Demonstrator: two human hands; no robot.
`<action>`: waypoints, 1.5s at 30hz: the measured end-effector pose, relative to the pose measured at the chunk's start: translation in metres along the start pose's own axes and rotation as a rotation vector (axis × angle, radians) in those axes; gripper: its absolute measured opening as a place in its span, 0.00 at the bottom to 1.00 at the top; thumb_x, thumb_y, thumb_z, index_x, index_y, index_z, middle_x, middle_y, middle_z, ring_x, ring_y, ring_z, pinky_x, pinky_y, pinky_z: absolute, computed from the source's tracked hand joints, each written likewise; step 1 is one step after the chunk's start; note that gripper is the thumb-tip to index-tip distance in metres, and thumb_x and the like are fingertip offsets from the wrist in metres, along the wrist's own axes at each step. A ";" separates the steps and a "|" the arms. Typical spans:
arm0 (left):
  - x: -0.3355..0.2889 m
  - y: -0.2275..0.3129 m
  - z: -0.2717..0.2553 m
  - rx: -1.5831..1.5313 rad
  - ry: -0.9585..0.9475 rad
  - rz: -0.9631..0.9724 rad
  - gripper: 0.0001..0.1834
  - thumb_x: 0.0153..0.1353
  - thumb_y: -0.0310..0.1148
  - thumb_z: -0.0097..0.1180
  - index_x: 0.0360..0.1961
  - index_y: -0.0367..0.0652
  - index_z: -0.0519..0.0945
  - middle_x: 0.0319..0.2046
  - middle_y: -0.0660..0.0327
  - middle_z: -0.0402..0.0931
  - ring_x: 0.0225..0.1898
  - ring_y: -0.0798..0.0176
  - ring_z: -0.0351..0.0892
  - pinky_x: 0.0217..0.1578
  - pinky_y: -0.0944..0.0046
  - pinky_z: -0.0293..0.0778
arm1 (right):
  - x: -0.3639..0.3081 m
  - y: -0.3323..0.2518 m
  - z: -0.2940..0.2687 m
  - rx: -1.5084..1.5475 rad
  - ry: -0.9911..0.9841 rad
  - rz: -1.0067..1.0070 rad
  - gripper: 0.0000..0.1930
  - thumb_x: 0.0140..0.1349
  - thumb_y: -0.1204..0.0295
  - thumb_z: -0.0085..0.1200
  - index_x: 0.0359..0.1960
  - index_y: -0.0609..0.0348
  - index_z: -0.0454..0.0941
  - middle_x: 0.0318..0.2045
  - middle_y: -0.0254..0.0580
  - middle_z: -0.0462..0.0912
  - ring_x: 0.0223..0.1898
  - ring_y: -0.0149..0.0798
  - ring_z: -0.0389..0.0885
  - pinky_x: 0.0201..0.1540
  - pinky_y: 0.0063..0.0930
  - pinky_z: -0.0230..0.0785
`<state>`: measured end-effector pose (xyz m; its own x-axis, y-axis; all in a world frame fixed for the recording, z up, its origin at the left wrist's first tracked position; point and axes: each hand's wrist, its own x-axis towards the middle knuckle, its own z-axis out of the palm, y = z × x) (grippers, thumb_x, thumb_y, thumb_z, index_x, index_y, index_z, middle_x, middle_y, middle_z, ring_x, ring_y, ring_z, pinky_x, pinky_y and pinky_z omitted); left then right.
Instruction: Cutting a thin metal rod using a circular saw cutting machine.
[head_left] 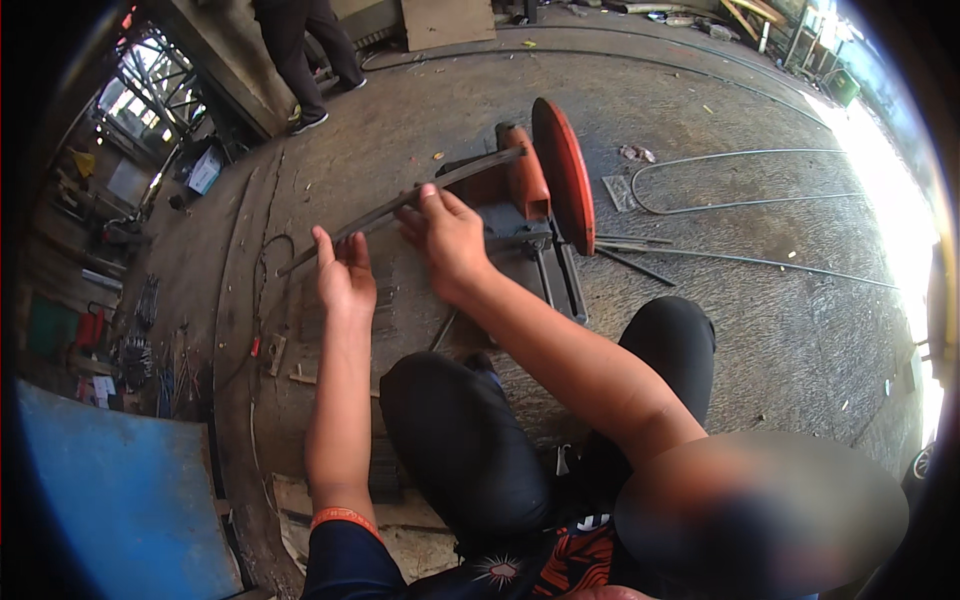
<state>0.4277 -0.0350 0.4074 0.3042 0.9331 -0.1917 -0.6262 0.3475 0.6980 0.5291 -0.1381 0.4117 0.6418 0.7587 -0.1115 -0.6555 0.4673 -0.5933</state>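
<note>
Knees in dark trousers (pixel 470 440) framed the floor work: left hand (pixel 343 275) and right hand (pixel 445 235) both pinched a long metal bar (pixel 400 203) fed toward the orange chop saw (pixel 545 180), seemingly uncut, blade raised.

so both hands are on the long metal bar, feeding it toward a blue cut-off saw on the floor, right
Not quite: the saw is red-orange, not blue, as the head view shows. The rest holds: the left hand and right hand are both on the long metal bar, which runs toward the saw on the floor.
</note>
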 end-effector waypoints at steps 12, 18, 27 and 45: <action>-0.036 -0.115 0.133 0.032 -0.336 -0.219 0.15 0.62 0.39 0.56 0.39 0.36 0.75 0.34 0.59 0.77 0.36 0.67 0.79 0.42 0.70 0.81 | 0.019 -0.144 -0.100 0.012 0.078 -0.401 0.21 0.69 0.62 0.47 0.54 0.68 0.67 0.44 0.48 0.77 0.46 0.40 0.79 0.48 0.30 0.74; -0.034 -0.141 0.134 0.008 -0.336 -0.287 0.12 0.63 0.36 0.55 0.39 0.38 0.76 0.36 0.60 0.79 0.37 0.67 0.81 0.42 0.74 0.80 | 0.020 -0.156 -0.122 -0.103 0.182 -0.407 0.18 0.67 0.64 0.50 0.49 0.68 0.71 0.42 0.46 0.78 0.43 0.38 0.80 0.44 0.29 0.75; -0.040 -0.157 0.144 0.094 -0.565 -0.228 0.17 0.62 0.44 0.56 0.45 0.41 0.77 0.30 0.65 0.80 0.29 0.71 0.82 0.18 0.76 0.73 | 0.014 -0.164 -0.130 0.036 0.227 -0.373 0.16 0.67 0.62 0.49 0.48 0.61 0.71 0.44 0.41 0.77 0.47 0.39 0.75 0.51 0.34 0.70; -0.058 -0.132 0.139 -0.034 -0.473 -0.020 0.13 0.65 0.35 0.52 0.42 0.35 0.72 0.42 0.56 0.76 0.39 0.65 0.80 0.40 0.69 0.81 | 0.021 -0.142 -0.123 0.052 0.185 -0.333 0.12 0.70 0.64 0.42 0.43 0.62 0.68 0.38 0.41 0.75 0.39 0.36 0.76 0.45 0.33 0.72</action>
<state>0.5923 -0.1482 0.4226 0.6047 0.7848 0.1359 -0.6377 0.3748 0.6729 0.6845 -0.2448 0.3958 0.8809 0.4689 -0.0642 -0.4151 0.7005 -0.5804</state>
